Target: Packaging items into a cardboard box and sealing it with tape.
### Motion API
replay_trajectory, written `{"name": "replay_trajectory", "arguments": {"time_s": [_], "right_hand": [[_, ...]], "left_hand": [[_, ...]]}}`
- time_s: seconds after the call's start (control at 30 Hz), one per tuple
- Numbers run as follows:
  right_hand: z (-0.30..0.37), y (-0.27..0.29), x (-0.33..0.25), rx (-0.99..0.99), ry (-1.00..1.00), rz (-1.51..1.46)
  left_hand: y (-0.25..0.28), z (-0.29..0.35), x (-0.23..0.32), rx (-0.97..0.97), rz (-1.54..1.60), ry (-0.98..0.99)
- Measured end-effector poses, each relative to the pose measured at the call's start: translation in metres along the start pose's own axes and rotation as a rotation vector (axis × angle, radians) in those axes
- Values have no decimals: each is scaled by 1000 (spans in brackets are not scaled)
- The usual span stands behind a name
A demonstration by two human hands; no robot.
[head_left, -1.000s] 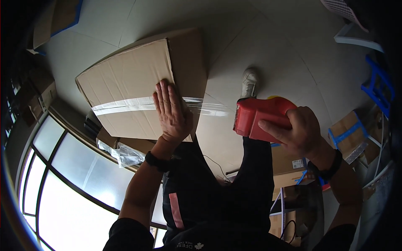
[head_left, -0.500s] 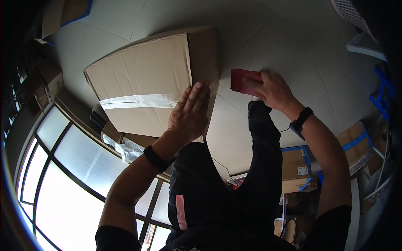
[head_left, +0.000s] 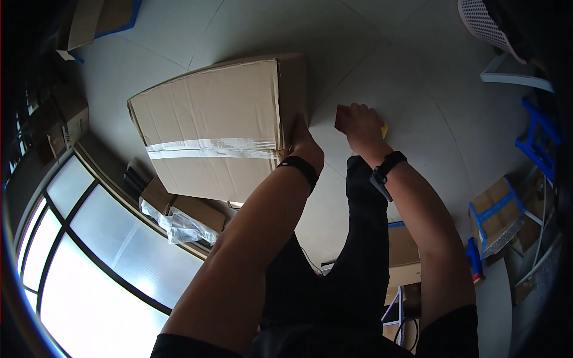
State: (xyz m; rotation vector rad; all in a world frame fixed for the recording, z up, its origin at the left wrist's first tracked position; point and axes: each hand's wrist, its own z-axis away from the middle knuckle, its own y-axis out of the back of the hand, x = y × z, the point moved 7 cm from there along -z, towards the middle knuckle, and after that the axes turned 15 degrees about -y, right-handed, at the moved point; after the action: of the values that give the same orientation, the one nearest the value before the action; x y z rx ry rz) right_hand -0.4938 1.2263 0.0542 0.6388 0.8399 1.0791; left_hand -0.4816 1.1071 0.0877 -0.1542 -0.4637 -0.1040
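A large brown cardboard box point(head_left: 209, 110) stands on the floor, with a strip of clear shiny tape point(head_left: 209, 148) across its lighter face. My left hand point(head_left: 307, 146) reaches round to the shaded right side of that box and touches it near the edge; its fingers are mostly hidden. To the right of the box, my right hand point(head_left: 364, 128) is closed round a dark red flat-sided thing point(head_left: 342, 118). A bit of yellow shows on the other side of that hand. What kind of thing it is, I cannot make out.
Left of my legs, smaller cardboard boxes point(head_left: 194, 212) and clear plastic wrap point(head_left: 182, 227) lie by a window point(head_left: 119, 232). On the right are a blue-taped carton point(head_left: 495, 209), a blue frame-like thing point(head_left: 537, 137) and a white chair leg point(head_left: 516, 79). Another carton point(head_left: 403, 244) lies behind my right leg.
My left hand has moved from the box's taped face round to its right side. My right hand, still holding the red thing, has turned and shifted slightly left.
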Motion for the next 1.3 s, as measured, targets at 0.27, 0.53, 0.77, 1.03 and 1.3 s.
{"name": "replay_trajectory", "arguments": {"time_s": [0.27, 0.53, 0.77, 1.03, 1.3], "right_hand": [[117, 12, 97, -110, -447, -266], [158, 107, -5, 50, -242, -579], [139, 172, -162, 105, 155, -880], [130, 192, -328, 129, 396, -878], [135, 207, -433, 252, 477, -587]], "left_hand": [[17, 100, 13, 1237, 91, 233], [-270, 194, -42, 1509, 475, 1028], [-472, 216, -96, 1784, 1581, 1448], [-554, 185, -100, 2235, 1945, 835], [-435, 234, 38, 2032, 2917, -846]]}}
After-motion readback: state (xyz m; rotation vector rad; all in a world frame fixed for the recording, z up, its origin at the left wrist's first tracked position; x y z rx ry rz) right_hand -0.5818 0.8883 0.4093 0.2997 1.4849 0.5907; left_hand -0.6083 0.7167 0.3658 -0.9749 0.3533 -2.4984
